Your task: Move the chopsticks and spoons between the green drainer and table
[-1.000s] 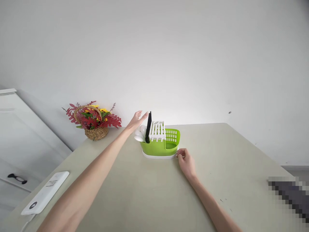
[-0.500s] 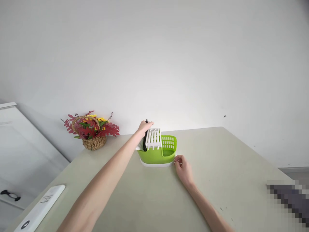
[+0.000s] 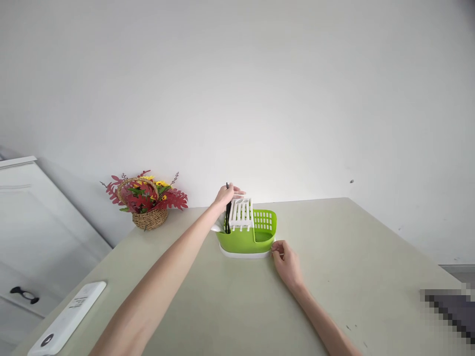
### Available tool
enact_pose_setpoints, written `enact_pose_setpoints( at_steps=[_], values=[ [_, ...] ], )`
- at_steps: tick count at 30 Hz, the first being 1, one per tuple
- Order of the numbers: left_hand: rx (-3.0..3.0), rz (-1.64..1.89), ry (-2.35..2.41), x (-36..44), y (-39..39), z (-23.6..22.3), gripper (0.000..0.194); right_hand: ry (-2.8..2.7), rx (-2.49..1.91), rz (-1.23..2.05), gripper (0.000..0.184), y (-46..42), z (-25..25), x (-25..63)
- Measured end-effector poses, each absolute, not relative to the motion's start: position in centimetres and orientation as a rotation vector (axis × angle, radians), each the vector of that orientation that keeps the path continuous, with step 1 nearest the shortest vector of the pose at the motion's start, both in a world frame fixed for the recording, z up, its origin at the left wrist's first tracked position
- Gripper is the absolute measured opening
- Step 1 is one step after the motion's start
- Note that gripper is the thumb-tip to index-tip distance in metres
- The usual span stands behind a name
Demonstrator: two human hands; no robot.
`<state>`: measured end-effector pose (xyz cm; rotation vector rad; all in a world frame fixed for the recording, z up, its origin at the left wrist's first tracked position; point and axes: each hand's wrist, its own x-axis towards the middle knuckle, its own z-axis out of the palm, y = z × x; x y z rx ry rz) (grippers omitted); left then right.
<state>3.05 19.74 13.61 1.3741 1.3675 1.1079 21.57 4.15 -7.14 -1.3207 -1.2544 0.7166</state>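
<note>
A green utensil holder (image 3: 241, 243) with a white slotted rack (image 3: 241, 213) and a white base tray (image 3: 245, 255) stands upright on the table. In its left compartment is a bundle of thin black chopsticks (image 3: 227, 217), nearly vertical. My left hand (image 3: 224, 196) is closed around their upper part, with some fingers stretched to the right above the rack. White spoon-like utensils (image 3: 218, 227) lean in the same compartment, partly hidden by my wrist. My right hand (image 3: 286, 263) has curled fingers pinching the lower right edge of the holder by its base.
A wicker basket of artificial flowers (image 3: 150, 219) stands at the back left. A long white object with printed text (image 3: 70, 316) lies at the table's left edge, beside a white cabinet (image 3: 22, 237). A pixelated dark thing (image 3: 451, 311) is at the right edge. The wall rises behind.
The view has shifted slightly, so everything appears a little further right. The fingers of my left hand are more stretched out, and the chopsticks stand more upright. My right hand keeps its place at the base.
</note>
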Motion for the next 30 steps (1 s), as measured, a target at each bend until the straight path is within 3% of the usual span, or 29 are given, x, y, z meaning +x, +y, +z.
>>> enact_pose_setpoints(
  at_steps=[9, 13, 18, 25, 30],
  values=[
    [1.178, 1.517, 0.995, -1.7, 19.0, 22.0, 0.032, -1.254, -1.339, 0.710, 0.016, 3.8, -7.0, 21.5],
    [1.050, 1.683, 0.856, -6.2, 17.9, 23.6, 0.027, -1.260, -1.352, 0.716, 0.017, 3.6, -7.1, 21.6],
    [0.877, 1.680, 0.736, -12.2, 16.1, 21.5, 0.024, -1.274, -1.360, 0.719, 0.019, 3.5, -7.2, 21.7],
    [0.723, 1.437, 1.043, -19.5, 12.4, 15.8, 0.032, -1.288, -1.377, 0.720, 0.021, 3.2, -7.1, 21.8],
    [0.723, 1.186, 1.228, -22.3, 10.0, 11.8, 0.018, -1.295, -1.393, 0.721, 0.024, 3.1, -7.2, 21.9]
  ],
)
